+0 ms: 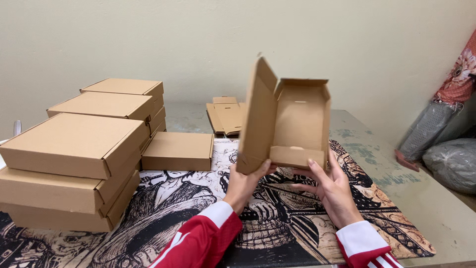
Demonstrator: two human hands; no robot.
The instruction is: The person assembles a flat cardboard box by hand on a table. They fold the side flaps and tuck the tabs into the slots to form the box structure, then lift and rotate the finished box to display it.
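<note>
I hold a brown cardboard mailer box upright above the table, its inside facing me and its lid flap swung open to the left. My left hand grips the bottom of the lid flap. My right hand supports the lower front wall of the box tray, fingers spread under it. Both sleeves are red with white cuffs.
Stacks of closed cardboard boxes fill the left side, with one single closed box beside them. Flat unfolded box blanks lie at the back. A printed illustrated mat covers the table. Bags sit at the right.
</note>
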